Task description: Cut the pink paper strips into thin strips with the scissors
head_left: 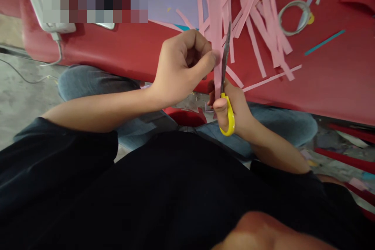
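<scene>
As we look down over a black shirt and blue-jeaned knees, we see two bare hands meeting at the near edge of a red-covered counter (336, 86). The left hand (183, 66) is curled, its thumb and fingers pressed together on a long pale pink paper strip (216, 19) that runs up and away across the counter. The right hand (234, 109) sits just below, fingers closed through the loops of a pair of yellow-handled scissors (227, 86); the thin steel blades point upward, lying right along the strip's right edge beside the left thumb. We cannot tell how far the blades are parted. Behind, a loose heap of cut pink paper strips (260, 8) fans across the counter, near a white ring of tape (293, 17) and a thin teal paper sliver (324, 42).
</scene>
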`<state>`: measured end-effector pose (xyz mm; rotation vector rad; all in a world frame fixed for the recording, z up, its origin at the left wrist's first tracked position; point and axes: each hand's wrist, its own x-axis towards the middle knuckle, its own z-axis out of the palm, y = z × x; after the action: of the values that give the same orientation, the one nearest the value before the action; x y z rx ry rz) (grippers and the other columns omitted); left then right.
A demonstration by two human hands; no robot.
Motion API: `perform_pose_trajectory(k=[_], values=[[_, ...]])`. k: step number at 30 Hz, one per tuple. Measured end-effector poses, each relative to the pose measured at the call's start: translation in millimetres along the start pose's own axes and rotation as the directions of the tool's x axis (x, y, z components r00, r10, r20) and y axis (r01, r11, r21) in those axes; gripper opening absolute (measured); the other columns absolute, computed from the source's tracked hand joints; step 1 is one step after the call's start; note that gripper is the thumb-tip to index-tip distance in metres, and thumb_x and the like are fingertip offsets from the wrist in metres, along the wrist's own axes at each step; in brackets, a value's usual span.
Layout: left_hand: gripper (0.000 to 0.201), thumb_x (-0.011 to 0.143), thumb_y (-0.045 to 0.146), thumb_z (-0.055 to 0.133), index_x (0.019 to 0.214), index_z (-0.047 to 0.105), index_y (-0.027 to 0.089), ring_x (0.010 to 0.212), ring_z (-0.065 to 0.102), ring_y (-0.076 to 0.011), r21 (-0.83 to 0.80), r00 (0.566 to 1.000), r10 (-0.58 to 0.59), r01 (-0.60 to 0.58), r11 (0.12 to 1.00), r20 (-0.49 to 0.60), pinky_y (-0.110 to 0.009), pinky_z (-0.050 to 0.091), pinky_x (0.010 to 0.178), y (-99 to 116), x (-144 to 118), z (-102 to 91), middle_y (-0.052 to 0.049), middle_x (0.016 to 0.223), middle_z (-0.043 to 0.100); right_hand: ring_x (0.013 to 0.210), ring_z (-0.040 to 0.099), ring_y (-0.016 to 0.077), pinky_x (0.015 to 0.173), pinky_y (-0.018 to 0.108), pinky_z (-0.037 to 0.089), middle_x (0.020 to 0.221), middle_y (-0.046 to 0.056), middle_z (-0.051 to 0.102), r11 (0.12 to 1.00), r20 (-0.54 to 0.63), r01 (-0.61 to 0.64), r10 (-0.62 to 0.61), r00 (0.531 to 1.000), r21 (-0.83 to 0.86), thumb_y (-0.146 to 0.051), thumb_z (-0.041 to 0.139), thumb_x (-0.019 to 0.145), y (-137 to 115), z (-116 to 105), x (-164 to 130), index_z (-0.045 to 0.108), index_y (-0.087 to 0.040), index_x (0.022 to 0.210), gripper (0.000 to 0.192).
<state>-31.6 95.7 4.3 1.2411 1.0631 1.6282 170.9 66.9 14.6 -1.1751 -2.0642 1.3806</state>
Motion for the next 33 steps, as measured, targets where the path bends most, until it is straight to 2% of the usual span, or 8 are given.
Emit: perform_pose_trajectory(k=[5,8,11,17,22,25,28,33], values=[[0.039,0.092,0.041,0.093,0.071,0.062,0.028,0.049,0.056,-0.013,0.039,1.0,-0.017,0.018,0.999,-0.017,-0.033,0.036,0.043,2.0,5.9,-4.8,0.001,0.064,0.064,0.072,0.061,0.0232,0.064,0.04,0.048,0.084,0.004,0.062,0.999,0.027,-0.003,0.004,1.0,-0.041,-0.104,0.037,0.093,-2.4,-3.8,1.6,0.061,-0.027,0.124,0.087],[0.031,0.093,0.036,0.087,0.073,0.065,0.027,0.049,0.055,-0.013,0.085,0.995,0.092,-0.088,0.992,-0.049,-0.033,0.034,0.044,-5.8,11.0,-7.2,0.0,0.065,0.065,0.07,0.06,0.0238,0.063,0.041,0.048,0.084,0.004,0.062,0.999,0.039,0.0,0.001,0.999,-0.033,-0.104,0.04,0.093,-4.3,-5.3,1.8,0.059,-0.027,0.12,0.084],[0.034,0.091,0.04,0.088,0.072,0.063,0.027,0.045,0.048,-0.0113,0.106,0.975,0.198,-0.187,0.977,-0.098,-0.034,0.027,0.04,-17.7,13.6,-6.9,0.0,0.061,0.063,0.073,0.063,0.0244,0.064,0.041,0.05,0.086,0.005,0.063,0.999,0.037,-0.002,0.004,0.999,-0.047,-0.103,0.04,0.094,-5.7,-5.9,1.3,0.059,-0.026,0.12,0.083],[0.028,0.092,0.034,0.084,0.072,0.065,0.028,0.046,0.048,-0.0116,0.089,0.982,0.163,-0.155,0.984,-0.093,-0.034,0.029,0.039,-24.6,9.2,-4.3,0.001,0.062,0.063,0.071,0.062,0.0255,0.064,0.043,0.05,0.082,0.006,0.062,0.993,0.046,0.001,0.004,0.999,-0.121,-0.101,0.035,0.096,-9.5,-7.3,2.6,0.059,-0.028,0.111,0.078],[0.043,0.087,0.05,0.094,0.068,0.061,0.03,0.048,0.044,-0.0125,0.072,0.997,0.041,-0.036,0.997,-0.065,-0.036,0.026,0.043,-19.7,10.0,-5.1,0.002,0.06,0.06,0.067,0.059,0.0246,0.062,0.043,0.045,0.078,0.005,0.059,0.992,0.046,-0.008,0.014,0.999,-0.125,-0.098,0.038,0.098,-10.2,-7.8,3.6,0.055,-0.028,0.101,0.073],[0.038,0.088,0.043,0.092,0.069,0.063,0.029,0.051,0.047,-0.0121,0.065,0.999,0.008,-0.005,0.998,-0.047,-0.036,0.03,0.045,-13.5,9.6,-6.1,0.001,0.062,0.062,0.067,0.059,0.0233,0.061,0.042,0.044,0.079,0.004,0.06,0.993,0.042,-0.013,0.018,0.999,-0.118,-0.099,0.037,0.098,-5.8,-6.5,2.6,0.055,-0.028,0.103,0.074],[0.027,0.088,0.031,0.086,0.07,0.066,0.028,0.052,0.052,-0.0124,0.08,0.999,0.023,-0.02,0.997,-0.043,-0.036,0.036,0.046,-6.7,6.8,-6.1,0.0,0.065,0.066,0.068,0.062,0.0235,0.061,0.04,0.047,0.078,0.004,0.06,0.995,0.032,-0.007,0.01,0.999,-0.095,-0.1,0.037,0.097,0.6,-4.8,0.4,0.058,-0.028,0.109,0.077],[0.028,0.09,0.036,0.085,0.07,0.067,0.029,0.049,0.054,-0.0129,0.064,0.998,0.031,-0.028,0.998,-0.048,-0.035,0.037,0.042,-7.3,5.0,-4.2,0.001,0.063,0.067,0.068,0.066,0.0231,0.061,0.039,0.053,0.079,0.003,0.062,0.998,0.021,-0.015,0.016,1.0,-0.064,-0.097,0.044,0.099,4.9,-4.9,-2.0,0.061,-0.027,0.116,0.075]])
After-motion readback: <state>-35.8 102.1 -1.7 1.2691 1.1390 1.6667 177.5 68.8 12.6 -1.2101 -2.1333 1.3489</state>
